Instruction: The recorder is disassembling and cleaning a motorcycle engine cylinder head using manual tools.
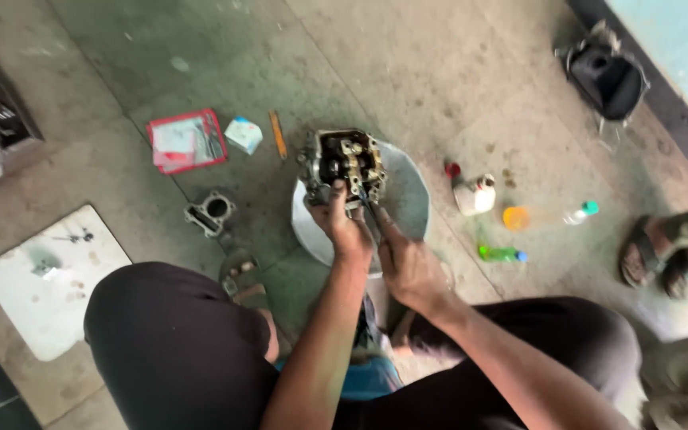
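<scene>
Head view, floor-level work area, concrete floor (455, 64).

Far left: a white board (49, 279) is seen lying flat on the floor, with small dark bits on it. Further right, a red-edged packet (187, 141) is laid flat, with a small white-and-blue box (244, 134) just beside it and an orange pencil-like stick (278, 134) next to that. Below these, a grey metal cylinder block (213, 212) is set on the floor, apart from the basin.

Centre: a grimy engine part (344, 163) with exposed valve gear is held over the rim of a round grey basin (404, 199). The left hand (342, 227) is wrapped on the part's lower edge, thumb pressed up against it, fingers closed around it. The right hand (408, 267) is closed around a thin dark tool (369, 209), whose tip is placed against the underside of the part. The kind of tool cannot be told.

Right of the basin: a white bottle (475, 195) with a red cap beside it, an orange lid (516, 217), a green bottle (500, 254) lying on its side, and a clear bottle with a green cap (580, 213) are noted. Upper right: a black plastic housing (605, 76). Far right edge: another person's sandalled foot (650, 255) is seen.
</scene>
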